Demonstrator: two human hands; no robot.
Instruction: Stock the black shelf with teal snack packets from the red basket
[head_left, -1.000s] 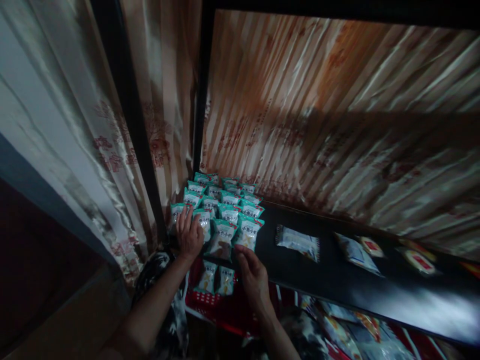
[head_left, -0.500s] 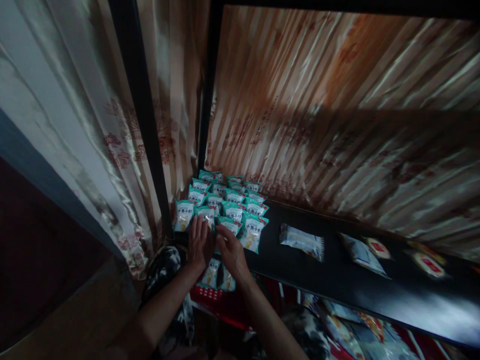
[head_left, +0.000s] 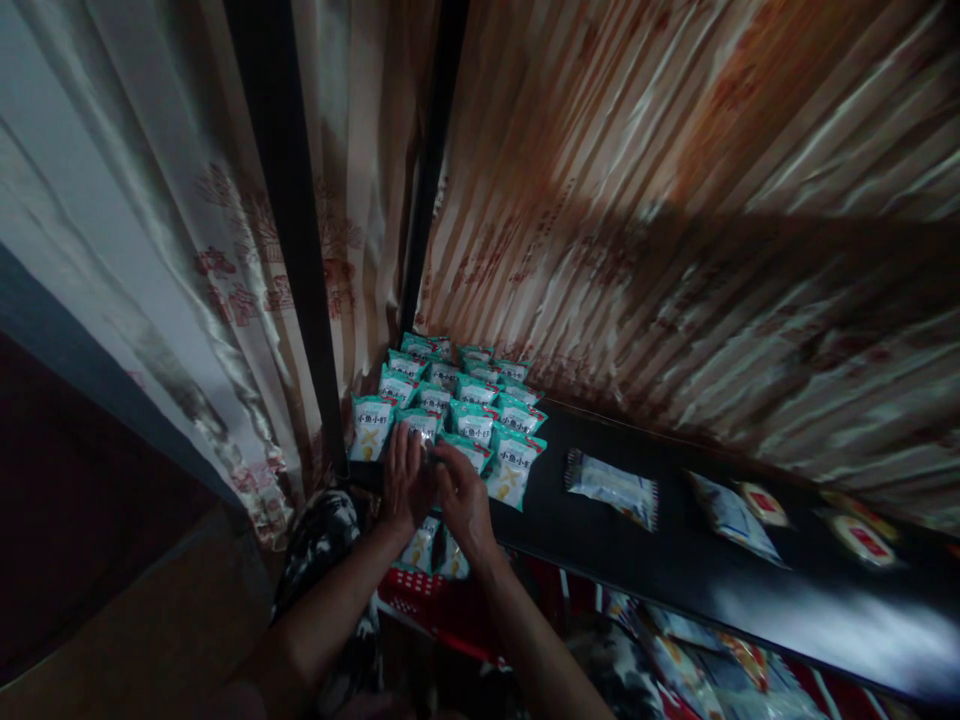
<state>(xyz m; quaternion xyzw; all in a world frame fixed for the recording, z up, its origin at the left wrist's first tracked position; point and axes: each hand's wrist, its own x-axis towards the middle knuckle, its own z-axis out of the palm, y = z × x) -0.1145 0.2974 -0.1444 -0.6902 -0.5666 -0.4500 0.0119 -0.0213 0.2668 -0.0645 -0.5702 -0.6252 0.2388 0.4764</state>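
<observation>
Several small teal-and-white snack bags (head_left: 475,425) stand upright in close rows at the left end of a black shelf (head_left: 600,540). My left hand (head_left: 409,485) lies with fingers stretched against the front of one front-row snack bag (head_left: 421,424), covering its lower part. Close beside it, my right hand (head_left: 463,500) is closed with fingers curled, in front of another snack bag (head_left: 472,452). What its fingers hold, if anything, is hidden. Just below the shelf edge, two more teal bags (head_left: 420,545) show in a red basket (head_left: 412,590), partly behind my wrists.
Farther right on the shelf lie a white-and-blue packet (head_left: 611,487), another packet (head_left: 735,517) and round-labelled packs (head_left: 862,537). Black posts (head_left: 289,220) and patterned curtains (head_left: 637,200) bound the left and back. More packets (head_left: 720,660) sit below the shelf at lower right.
The view has shifted slightly, moving the shelf items a little to the right in the picture. Both hands stay at the same front-row bags, with the right fingers a little closer to the left hand.
</observation>
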